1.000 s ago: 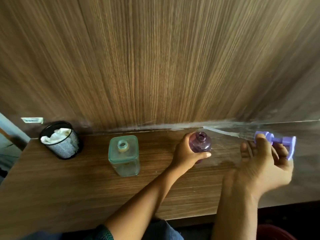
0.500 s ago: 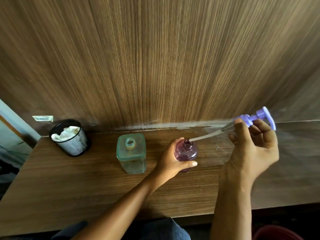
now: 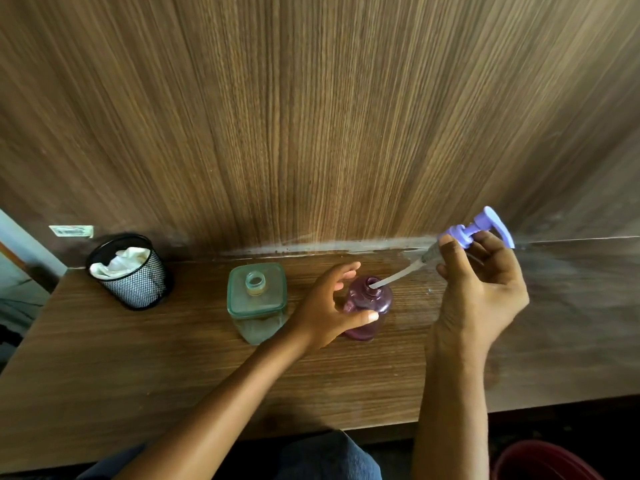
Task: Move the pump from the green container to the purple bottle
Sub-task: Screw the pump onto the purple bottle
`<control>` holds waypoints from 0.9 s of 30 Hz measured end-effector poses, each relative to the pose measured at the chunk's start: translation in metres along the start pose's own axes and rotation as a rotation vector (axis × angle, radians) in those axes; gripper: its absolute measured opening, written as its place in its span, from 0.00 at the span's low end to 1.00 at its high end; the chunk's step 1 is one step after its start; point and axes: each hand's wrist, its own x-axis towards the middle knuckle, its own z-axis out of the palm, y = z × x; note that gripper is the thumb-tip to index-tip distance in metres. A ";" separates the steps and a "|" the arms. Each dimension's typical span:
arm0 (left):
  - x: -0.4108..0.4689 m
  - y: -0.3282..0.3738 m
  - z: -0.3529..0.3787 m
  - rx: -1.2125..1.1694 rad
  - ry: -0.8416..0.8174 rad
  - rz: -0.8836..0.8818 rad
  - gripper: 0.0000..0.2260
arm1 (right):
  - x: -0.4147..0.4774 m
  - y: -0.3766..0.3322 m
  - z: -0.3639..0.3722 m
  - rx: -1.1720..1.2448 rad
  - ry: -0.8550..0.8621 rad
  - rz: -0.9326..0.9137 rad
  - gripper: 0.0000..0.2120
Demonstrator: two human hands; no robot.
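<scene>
The pump (image 3: 476,230) was already out of the green container (image 3: 257,303). That part of the job was done. The green container stood on the table (image 3: 104,375) with its round mouth open and nothing in it.

The right hand (image 3: 479,292) held the pump up in the air, to the right of the bottles. Its grip was closed around the neck of the pump, thumb on one side and fingers on the other. The purple pump head pointed up and to the right. The long thin tube (image 3: 398,277) slanted down and to the left from the hand.

The tip of the tube was just at the mouth of the purple bottle (image 3: 369,306), and looked as if it had only just gone in. Most of the tube was outside the bottle.

The left hand (image 3: 332,306) was wrapped around the left side of the purple bottle. Its thumb pressed on the near side and its fingers curled over the far side, so its grip was closed on the bottle to keep it from tipping. The purple bottle stood just right of the green container.

So the job looked about half done. What was left, I think, was to stand the pump up straight, slide the tube all the way down, and fix the pump collar onto the bottle neck.

A black mesh cup (image 3: 133,275) with a white cloth in it stood far to the left, well apart from the bottles.
</scene>
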 end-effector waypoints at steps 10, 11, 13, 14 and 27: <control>0.003 -0.004 0.000 -0.044 0.020 0.020 0.24 | -0.002 0.014 -0.003 -0.235 -0.505 0.001 0.17; 0.004 -0.005 0.000 -0.063 0.027 0.019 0.24 | -0.002 0.016 -0.003 -0.260 -0.526 0.011 0.17; 0.006 -0.006 0.000 -0.087 0.033 0.008 0.25 | -0.002 0.018 -0.004 -0.250 -0.542 0.035 0.15; 0.007 -0.007 0.000 -0.094 0.032 0.001 0.25 | -0.001 0.018 -0.005 -0.236 -0.548 0.042 0.15; 0.013 -0.017 0.002 -0.230 0.062 0.017 0.26 | 0.000 0.041 -0.010 -0.469 -0.748 0.042 0.14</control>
